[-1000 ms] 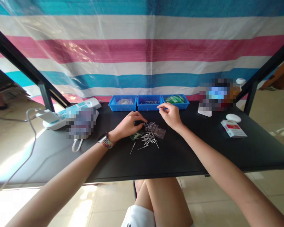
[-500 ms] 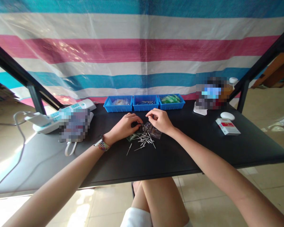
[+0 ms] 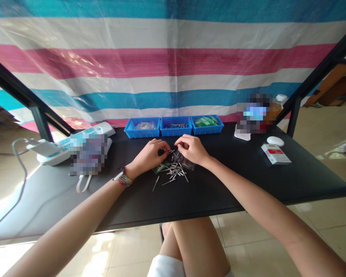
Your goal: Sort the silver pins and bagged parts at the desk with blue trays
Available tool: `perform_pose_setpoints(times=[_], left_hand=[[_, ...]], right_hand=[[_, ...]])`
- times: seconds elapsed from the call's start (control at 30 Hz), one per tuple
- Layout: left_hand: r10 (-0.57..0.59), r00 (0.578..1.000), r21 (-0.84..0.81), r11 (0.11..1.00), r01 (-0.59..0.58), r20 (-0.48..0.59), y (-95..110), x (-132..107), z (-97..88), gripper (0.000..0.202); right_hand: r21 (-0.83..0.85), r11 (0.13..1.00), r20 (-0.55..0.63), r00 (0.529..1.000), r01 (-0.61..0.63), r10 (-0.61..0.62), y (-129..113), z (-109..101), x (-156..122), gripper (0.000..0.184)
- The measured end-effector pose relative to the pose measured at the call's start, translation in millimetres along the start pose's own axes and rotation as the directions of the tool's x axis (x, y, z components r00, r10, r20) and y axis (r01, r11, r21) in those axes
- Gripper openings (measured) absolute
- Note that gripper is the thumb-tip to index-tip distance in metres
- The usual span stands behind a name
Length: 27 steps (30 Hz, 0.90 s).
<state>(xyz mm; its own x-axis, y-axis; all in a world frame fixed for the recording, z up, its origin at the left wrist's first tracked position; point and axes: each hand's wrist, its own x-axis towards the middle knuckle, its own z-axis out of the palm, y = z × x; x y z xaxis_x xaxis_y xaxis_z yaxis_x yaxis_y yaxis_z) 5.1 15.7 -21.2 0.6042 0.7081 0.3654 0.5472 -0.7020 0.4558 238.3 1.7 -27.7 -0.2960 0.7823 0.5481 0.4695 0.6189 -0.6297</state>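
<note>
My left hand [image 3: 150,154] is closed in a pinch, with a few slim metal blind rivets [image 3: 171,151] at its fingertips. Just across from it, my right hand [image 3: 192,149] curls its thumb and forefinger together; whatever is between them is too small to make out. Below both hands lies a loose pile of blind rivets [image 3: 175,169] on the black table [image 3: 219,192]. Partly under the right hand is a small clear plastic bag [image 3: 188,164]. A greenish bag [image 3: 159,167] shows by the left hand, partly covered by rivets.
Three blue bins stand behind the hands: one with clear bags [image 3: 142,133], one with rivets [image 3: 175,132], one with green packets [image 3: 207,130]. A power strip [image 3: 50,154] and cable are left. At right are a small box [image 3: 276,154], a white oval object [image 3: 275,141] and a bottle [image 3: 280,100].
The rivets at my left fingertips hung downward before and now lie more sideways. My right hand has shifted slightly left, its fingertips nearer the left hand. The pile looks unchanged.
</note>
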Motion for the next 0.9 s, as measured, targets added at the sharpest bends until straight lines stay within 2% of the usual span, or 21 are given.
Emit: perform_pose_setpoints(times=[0.17,0.27,0.37,0.53,0.7,0.9], left_hand=[[-0.047,0.999,-0.01,0.999,0.046,-0.021,1,0,-0.3,0.019],[-0.08,0.995,-0.098,0.993,0.073,-0.068,3,1,-1.4,0.019],[-0.109,0.988,-0.232,0.969,0.082,-0.11,7,1,-3.3,0.018],[-0.137,0.989,-0.377,0.92,0.104,-0.062,12,1,-4.8,0.022],[-0.168,0.984,-0.448,0.886,0.121,-0.066,14,1,-4.0,0.024],[-0.196,0.976,-0.492,0.861,0.126,-0.093,19,3,-7.9,0.028]], right_hand=[[0.015,1.0,0.066,0.998,-0.013,0.012,3,3,-1,0.015],[0.061,0.998,0.101,0.995,-0.02,0.014,4,6,-2,0.011],[0.146,0.989,0.081,0.997,-0.013,0.001,2,8,-2,0.007],[0.223,0.972,0.016,0.997,-0.078,0.076,-5,7,-1,0.009],[0.236,0.967,0.037,0.996,-0.092,0.086,-6,5,-1,0.004],[0.227,0.968,0.032,0.995,-0.104,0.099,-10,4,0,0.016]])
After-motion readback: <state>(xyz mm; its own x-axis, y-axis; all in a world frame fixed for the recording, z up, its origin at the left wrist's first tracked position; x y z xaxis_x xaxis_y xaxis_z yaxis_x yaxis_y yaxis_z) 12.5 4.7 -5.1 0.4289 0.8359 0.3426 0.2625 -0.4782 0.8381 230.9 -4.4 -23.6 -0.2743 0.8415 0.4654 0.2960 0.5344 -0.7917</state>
